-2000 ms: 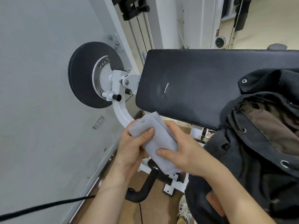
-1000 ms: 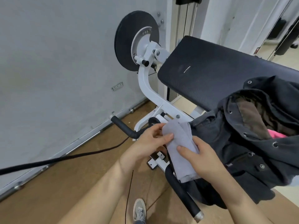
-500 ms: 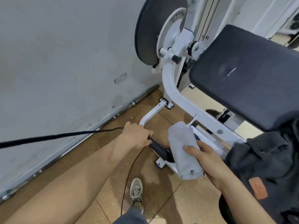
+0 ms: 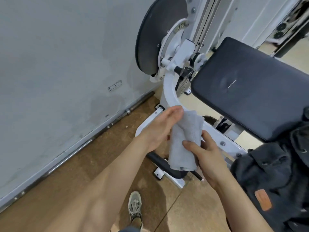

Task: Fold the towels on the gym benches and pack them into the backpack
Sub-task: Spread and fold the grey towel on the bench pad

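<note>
A folded grey towel [image 4: 185, 141] hangs upright in front of me, above the machine's foot bar. My right hand [image 4: 206, 158] grips its lower right side, thumb across the front. My left hand [image 4: 158, 128] holds the towel's upper left edge, fingers wrapped behind the top. The dark grey backpack [image 4: 274, 173] with an orange patch sits at the right on the end of the black padded bench [image 4: 247, 91]; its opening is out of frame.
A white machine frame [image 4: 170, 91] with a large black weight disc [image 4: 150, 36] stands by the grey wall. A black padded foot bar [image 4: 160, 160] lies under the towel. My shoe [image 4: 134, 206] stands on the brown floor below.
My left hand has left the black foot bar and come back up to take the towel's top edge. The view has shifted slightly; the towel stays in my right hand.
</note>
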Available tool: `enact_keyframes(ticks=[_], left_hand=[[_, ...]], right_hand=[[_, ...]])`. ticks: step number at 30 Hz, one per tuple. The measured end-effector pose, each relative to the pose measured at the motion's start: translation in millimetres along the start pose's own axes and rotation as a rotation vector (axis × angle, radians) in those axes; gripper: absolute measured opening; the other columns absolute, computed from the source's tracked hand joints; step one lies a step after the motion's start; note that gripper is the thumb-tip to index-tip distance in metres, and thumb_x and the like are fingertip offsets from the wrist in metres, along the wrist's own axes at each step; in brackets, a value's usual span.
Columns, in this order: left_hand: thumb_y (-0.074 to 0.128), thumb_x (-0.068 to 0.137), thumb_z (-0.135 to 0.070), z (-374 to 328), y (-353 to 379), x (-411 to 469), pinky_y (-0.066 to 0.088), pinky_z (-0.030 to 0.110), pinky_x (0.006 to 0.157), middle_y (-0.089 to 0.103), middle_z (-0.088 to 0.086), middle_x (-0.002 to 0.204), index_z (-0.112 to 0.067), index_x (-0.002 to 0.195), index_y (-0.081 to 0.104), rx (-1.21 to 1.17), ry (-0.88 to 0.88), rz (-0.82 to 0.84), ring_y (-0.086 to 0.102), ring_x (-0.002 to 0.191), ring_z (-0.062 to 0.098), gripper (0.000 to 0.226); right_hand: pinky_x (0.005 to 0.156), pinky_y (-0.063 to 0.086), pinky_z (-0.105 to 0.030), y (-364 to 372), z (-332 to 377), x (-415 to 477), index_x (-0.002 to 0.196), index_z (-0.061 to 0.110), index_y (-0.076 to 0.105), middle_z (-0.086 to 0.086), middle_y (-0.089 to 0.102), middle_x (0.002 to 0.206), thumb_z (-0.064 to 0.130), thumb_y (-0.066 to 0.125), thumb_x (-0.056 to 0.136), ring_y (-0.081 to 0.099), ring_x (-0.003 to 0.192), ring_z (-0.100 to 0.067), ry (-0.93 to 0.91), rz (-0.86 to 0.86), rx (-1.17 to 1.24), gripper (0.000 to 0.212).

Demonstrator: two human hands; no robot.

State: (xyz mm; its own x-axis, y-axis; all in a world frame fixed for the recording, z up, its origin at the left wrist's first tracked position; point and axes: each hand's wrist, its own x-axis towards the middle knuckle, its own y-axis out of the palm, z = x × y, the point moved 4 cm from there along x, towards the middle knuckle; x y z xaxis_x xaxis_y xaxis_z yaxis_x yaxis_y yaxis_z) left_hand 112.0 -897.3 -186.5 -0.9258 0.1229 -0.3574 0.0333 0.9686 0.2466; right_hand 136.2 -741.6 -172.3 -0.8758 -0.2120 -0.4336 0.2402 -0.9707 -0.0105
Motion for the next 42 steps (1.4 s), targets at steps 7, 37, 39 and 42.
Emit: enact_keyframes(ticks=[7,37,39,42], left_hand=[[0.076,0.071,-0.034,-8.9,101.5,-1.4,0.056,0.04,0.089,0.069,0.005,0.111,-0.028,0.106,0.074,0.067,0.115,-0.021,0.067,0.103,0.025,0.035],[0.069,0.087,-0.01,72.2,415.1,100.3,0.052,0.024,0.052,0.068,0.006,0.078,-0.023,0.11,0.06,0.217,0.017,-0.205,0.064,0.06,0.012,0.027],[0.06,0.088,0.002,65.9,414.7,101.4,0.039,0.02,0.044,0.063,0.005,0.072,-0.02,0.091,0.068,0.124,0.037,-0.195,0.055,0.051,0.012,0.024],[0.048,0.084,0.007,37.4,402.3,98.8,0.028,0.019,0.041,0.054,0.002,0.059,-0.022,0.065,0.072,-0.054,0.098,-0.302,0.041,0.044,0.012,0.042]], right_hand=[[0.09,0.055,-0.048,-92.4,5.2,-58.4,0.118,0.028,0.062,0.001,0.072,0.106,0.023,0.066,0.09,0.07,0.096,-0.019,-0.075,0.051,-0.181,0.029],[0.071,0.049,-0.027,-483.1,93.8,-79.4,0.105,0.022,0.057,0.006,0.063,0.092,0.026,0.072,0.08,0.059,0.084,-0.011,-0.631,-0.458,-0.579,0.03],[0.076,0.046,-0.03,-473.5,96.9,-47.7,0.108,0.021,0.058,0.001,0.062,0.096,0.036,0.07,0.073,0.057,0.089,-0.014,-0.627,-0.328,-0.778,0.041],[0.069,0.042,-0.03,-463.3,73.7,-19.1,0.113,0.025,0.054,0.004,0.051,0.095,0.041,0.065,0.076,0.051,0.083,-0.015,-0.589,-0.103,-1.08,0.041]])
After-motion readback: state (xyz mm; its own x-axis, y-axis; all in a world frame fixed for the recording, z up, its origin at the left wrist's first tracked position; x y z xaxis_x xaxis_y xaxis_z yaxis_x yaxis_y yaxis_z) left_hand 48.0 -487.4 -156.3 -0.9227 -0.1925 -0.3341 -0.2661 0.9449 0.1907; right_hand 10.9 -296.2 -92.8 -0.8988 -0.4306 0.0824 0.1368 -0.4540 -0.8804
